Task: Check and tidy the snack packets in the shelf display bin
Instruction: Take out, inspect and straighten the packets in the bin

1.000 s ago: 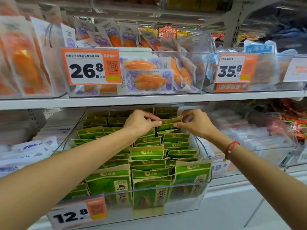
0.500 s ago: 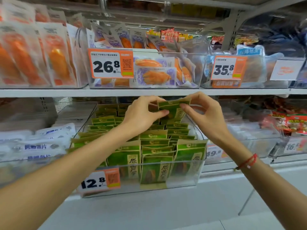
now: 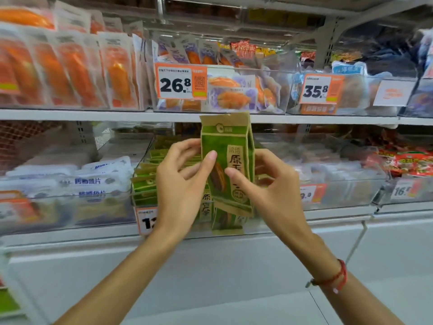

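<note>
Above the clear bin's front rim [image 3: 140,198], left hand [image 3: 180,181] and right hand [image 3: 269,184] pinch an upright green packet [image 3: 226,160].

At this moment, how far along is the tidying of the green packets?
Done: rows of green packets stand in the clear bin. In hand: left hand and right hand hold one green packet upright for checking. Left: returning it; whether other packets need checking cannot be told.

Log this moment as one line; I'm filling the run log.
left hand: holds green packet | right hand: holds same packet | packet: upright, lifted above bin
</note>
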The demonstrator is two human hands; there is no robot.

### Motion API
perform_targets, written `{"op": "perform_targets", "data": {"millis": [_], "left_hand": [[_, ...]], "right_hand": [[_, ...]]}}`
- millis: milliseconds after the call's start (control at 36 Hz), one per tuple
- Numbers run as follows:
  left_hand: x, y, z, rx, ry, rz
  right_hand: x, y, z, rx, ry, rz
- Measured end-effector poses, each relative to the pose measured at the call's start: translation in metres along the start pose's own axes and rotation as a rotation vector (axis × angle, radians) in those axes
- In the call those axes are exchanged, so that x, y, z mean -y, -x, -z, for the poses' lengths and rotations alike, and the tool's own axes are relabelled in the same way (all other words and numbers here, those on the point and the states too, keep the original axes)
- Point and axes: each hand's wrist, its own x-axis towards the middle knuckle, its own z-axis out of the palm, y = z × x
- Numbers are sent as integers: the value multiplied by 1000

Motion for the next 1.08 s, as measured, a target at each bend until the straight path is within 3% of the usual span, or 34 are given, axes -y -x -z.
{"op": "perform_targets", "data": {"millis": [278, 417, 500, 583, 722, 833, 972, 1083], "left_hand": [[32, 39, 18, 187, -58, 173], [43, 44, 26, 237, -82, 226], [41, 39, 32, 262, -120, 210], [39, 37, 34, 302, -98, 236], [42, 37, 32, 316, -53, 325], [39, 36, 30, 337, -35, 362], [39, 39, 25, 351, -22, 406], [40, 42, 25, 337, -31, 412]], "right_hand": [[-10, 37, -15, 188, 54, -65], [-12, 42, -10, 454, 98, -133], [-12, 38, -1, 593, -87, -283], [-9, 36, 6, 535, -259, -416], [-10, 37, 7, 469, -271, -473], [-8, 39, 3, 400, -241, -473], [-3, 36, 0, 178, -188, -398], [-3, 34, 0, 150, -180, -392]]}}
